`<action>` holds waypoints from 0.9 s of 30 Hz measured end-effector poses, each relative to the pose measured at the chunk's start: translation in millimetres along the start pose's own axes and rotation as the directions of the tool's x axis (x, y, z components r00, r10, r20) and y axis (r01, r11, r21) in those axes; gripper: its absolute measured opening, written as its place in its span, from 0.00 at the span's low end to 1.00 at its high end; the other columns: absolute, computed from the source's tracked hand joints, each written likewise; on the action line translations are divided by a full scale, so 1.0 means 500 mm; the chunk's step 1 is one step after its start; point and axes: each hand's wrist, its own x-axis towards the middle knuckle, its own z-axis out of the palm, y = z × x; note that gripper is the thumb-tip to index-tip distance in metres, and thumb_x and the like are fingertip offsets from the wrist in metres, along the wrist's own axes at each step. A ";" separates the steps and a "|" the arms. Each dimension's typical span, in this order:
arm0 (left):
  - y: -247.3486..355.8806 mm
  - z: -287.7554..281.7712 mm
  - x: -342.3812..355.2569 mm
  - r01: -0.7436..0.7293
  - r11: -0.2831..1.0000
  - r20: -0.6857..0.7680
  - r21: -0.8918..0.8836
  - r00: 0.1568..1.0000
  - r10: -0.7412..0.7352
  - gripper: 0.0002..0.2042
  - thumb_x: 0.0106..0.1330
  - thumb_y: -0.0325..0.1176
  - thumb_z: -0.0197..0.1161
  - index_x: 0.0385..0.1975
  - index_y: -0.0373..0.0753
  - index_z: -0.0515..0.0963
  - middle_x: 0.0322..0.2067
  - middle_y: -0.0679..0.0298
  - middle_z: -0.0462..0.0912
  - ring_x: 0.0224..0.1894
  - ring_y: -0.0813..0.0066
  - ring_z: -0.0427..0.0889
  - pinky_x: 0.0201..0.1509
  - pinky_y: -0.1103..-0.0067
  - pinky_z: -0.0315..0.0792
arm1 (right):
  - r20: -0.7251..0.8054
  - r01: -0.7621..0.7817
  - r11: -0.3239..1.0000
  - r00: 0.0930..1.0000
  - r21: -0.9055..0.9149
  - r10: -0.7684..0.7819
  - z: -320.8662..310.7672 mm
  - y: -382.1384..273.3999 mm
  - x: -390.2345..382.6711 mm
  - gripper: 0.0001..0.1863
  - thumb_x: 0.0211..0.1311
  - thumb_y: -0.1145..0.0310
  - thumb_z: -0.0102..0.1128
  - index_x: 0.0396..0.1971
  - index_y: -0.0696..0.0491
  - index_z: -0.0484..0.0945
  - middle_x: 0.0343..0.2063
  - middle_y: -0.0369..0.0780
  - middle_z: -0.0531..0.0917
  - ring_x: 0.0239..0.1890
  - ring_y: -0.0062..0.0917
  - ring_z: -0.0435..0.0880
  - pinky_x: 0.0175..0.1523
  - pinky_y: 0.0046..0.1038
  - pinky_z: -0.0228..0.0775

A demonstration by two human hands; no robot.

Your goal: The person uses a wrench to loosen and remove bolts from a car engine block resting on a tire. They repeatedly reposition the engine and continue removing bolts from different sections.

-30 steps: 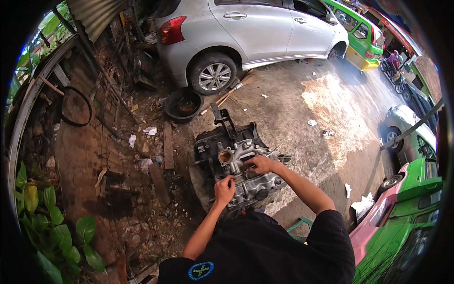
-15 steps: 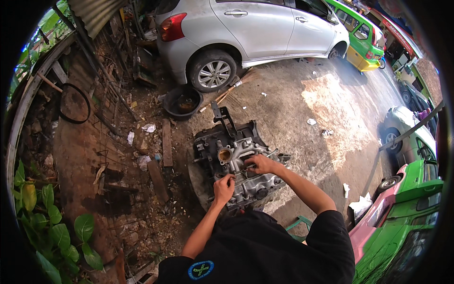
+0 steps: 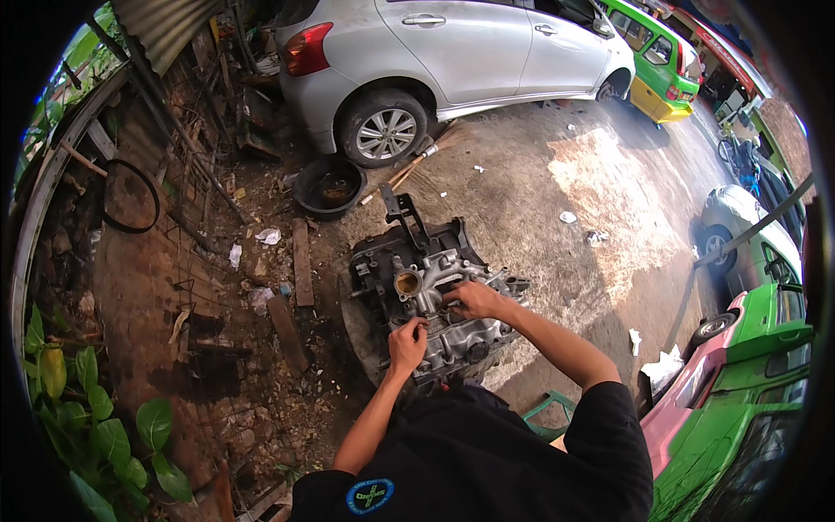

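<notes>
A car engine (image 3: pixel 470 341) in grey metal and black sits in front of me, its intake manifold (image 3: pixel 432 277) on top with a round, brownish opening at the left. My left hand (image 3: pixel 407 343) is at the near side of the manifold, fingers closed in a pinch; whatever lies between the fingertips is too small to tell. Across from it, my right hand (image 3: pixel 475 299) reaches over the manifold's right part with fingers curled down into it. Its fingertips are partly hidden, and what they grip cannot be made out. A dark metal bracket (image 3: pixel 403 209) rises from the engine's far side.
A black basin (image 3: pixel 304 184) stands beyond the engine, beside the silver car's wheel (image 3: pixel 386 129). A broom (image 3: pixel 402 178) lies near it. Wooden planks (image 3: pixel 302 261) and litter are on the dirt at left. Near my right elbow is a green frame (image 3: pixel 550 416); parked vehicles line the right.
The whole view has shifted slightly, so the scene sits a little to the left. Both hands stay at nearly the same spots on the engine, with only small finger movement.
</notes>
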 end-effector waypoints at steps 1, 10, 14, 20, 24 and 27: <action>0.001 0.000 0.000 -0.038 0.999 -0.028 -0.006 0.999 0.038 0.06 0.68 0.27 0.60 0.37 0.38 0.84 0.25 0.55 0.84 0.25 0.58 0.84 0.28 0.69 0.75 | 0.006 0.002 1.000 1.000 -0.004 -0.002 0.000 0.001 0.001 0.16 0.56 0.68 0.63 0.46 0.49 0.82 0.38 0.46 0.85 0.44 0.46 0.84 0.49 0.45 0.76; 0.008 -0.003 -0.003 -0.060 0.998 -0.060 -0.001 0.996 0.060 0.06 0.68 0.27 0.59 0.37 0.38 0.84 0.23 0.55 0.83 0.23 0.59 0.83 0.27 0.69 0.74 | -0.013 0.068 0.990 0.998 0.121 -0.067 0.014 0.017 0.005 0.13 0.59 0.69 0.64 0.44 0.53 0.83 0.39 0.47 0.86 0.45 0.47 0.83 0.52 0.45 0.74; 0.003 0.000 -0.003 -0.051 0.999 -0.055 -0.008 0.997 0.051 0.06 0.69 0.27 0.59 0.37 0.38 0.84 0.22 0.57 0.83 0.21 0.61 0.81 0.26 0.69 0.73 | -0.025 0.092 0.995 0.996 0.032 -0.091 0.013 0.010 0.004 0.12 0.59 0.69 0.63 0.43 0.53 0.83 0.39 0.48 0.86 0.44 0.46 0.84 0.51 0.45 0.75; -0.002 0.001 -0.002 -0.035 0.999 -0.037 0.007 0.999 0.035 0.06 0.66 0.27 0.60 0.37 0.38 0.84 0.22 0.55 0.81 0.22 0.62 0.82 0.27 0.71 0.72 | 0.012 -0.069 0.986 0.997 -0.150 0.072 0.021 -0.029 0.015 0.11 0.54 0.69 0.65 0.36 0.58 0.83 0.34 0.52 0.86 0.40 0.48 0.86 0.46 0.45 0.79; -0.003 0.005 -0.001 -0.098 0.995 -0.070 -0.006 0.993 0.097 0.06 0.68 0.28 0.60 0.37 0.38 0.84 0.22 0.57 0.83 0.21 0.61 0.80 0.26 0.69 0.72 | -0.016 -0.296 0.952 0.955 -0.079 0.296 0.041 -0.068 0.043 0.13 0.49 0.69 0.67 0.27 0.65 0.79 0.29 0.58 0.84 0.38 0.48 0.87 0.43 0.45 0.81; -0.006 0.006 0.000 -0.157 0.988 -0.114 -0.003 0.981 0.156 0.06 0.68 0.28 0.60 0.37 0.38 0.84 0.23 0.57 0.83 0.19 0.61 0.79 0.24 0.69 0.70 | -0.048 -0.439 0.888 0.893 0.135 0.448 0.035 -0.086 0.049 0.18 0.49 0.66 0.70 0.24 0.68 0.78 0.27 0.59 0.84 0.36 0.49 0.88 0.39 0.41 0.82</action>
